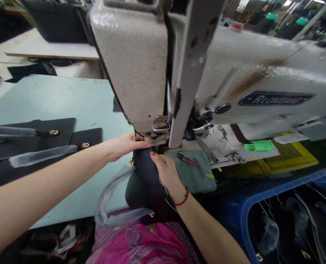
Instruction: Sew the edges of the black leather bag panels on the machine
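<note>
A black leather-like bag panel (143, 179) lies under the head of a sewing machine (135, 66) and hangs down over my lap. A handle (104, 205) wrapped in clear plastic is fixed to it with gold-coloured fittings. My left hand (126, 145) grips the panel's far left edge close beside the presser area, its fingertips partly hidden by the machine head. On the right edge, my right hand (167, 174) pinches the panel, thumb on top and the other fingers out of sight underneath. White cord or edging trails below the right wrist.
More black panels (55, 135) with plastic-wrapped handles lie on the pale green table (69, 91) at left. Thread snips (187, 159) with a pink handle rest right of the panel. A blue bin (247, 205) holding black pieces stands at lower right, near a yellow crate (295, 156).
</note>
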`<state>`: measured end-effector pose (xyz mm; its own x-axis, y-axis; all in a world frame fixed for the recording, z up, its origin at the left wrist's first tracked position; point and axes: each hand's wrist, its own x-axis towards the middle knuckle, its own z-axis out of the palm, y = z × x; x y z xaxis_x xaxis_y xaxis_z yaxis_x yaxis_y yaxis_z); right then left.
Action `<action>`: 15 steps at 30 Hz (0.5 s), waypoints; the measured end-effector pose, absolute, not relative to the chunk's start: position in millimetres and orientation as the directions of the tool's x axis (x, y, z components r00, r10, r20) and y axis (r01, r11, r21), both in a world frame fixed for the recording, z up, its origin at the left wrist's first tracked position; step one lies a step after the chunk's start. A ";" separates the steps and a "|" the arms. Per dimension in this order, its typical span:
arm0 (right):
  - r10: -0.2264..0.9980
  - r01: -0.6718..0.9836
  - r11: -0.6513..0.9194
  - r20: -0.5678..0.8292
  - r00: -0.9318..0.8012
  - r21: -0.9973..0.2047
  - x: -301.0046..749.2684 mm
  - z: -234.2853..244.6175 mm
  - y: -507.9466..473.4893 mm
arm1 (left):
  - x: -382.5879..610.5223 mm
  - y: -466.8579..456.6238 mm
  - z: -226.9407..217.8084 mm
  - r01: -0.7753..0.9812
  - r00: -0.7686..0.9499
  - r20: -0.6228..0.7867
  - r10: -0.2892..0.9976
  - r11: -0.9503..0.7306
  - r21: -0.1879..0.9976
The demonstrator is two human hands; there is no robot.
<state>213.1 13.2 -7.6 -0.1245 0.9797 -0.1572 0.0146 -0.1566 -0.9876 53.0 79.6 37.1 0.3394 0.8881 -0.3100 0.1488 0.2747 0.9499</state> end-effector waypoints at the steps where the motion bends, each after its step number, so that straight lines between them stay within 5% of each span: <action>1: 0.976 0.013 -0.167 -0.167 -0.139 -0.986 214.9 -7.3 15.7 | 55.1 77.9 37.8 0.105 0.296 -0.308 0.904 0.290 0.951; 7: 0.926 -0.073 -0.278 -0.247 -0.284 -0.958 224.2 -1.8 22.9 | 50.4 68.5 27.3 0.071 0.165 -0.273 0.948 0.265 0.962; 13: 0.866 0.108 -0.213 -0.239 -0.439 -0.971 258.3 20.0 -6.7 | 22.4 2.3 -14.1 0.514 -0.118 0.162 0.980 -0.079 0.854; 15: 0.883 0.162 -0.164 -0.218 -0.417 -0.973 264.1 20.2 -23.6 | 20.6 -26.9 -30.9 0.407 -0.198 0.053 0.979 0.033 0.913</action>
<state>264.1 -23.6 20.2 -0.4166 0.8825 -0.2182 0.1619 -0.1641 -0.9731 20.6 -26.9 -30.9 -0.1980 0.9788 0.0530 0.4070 0.0329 0.9128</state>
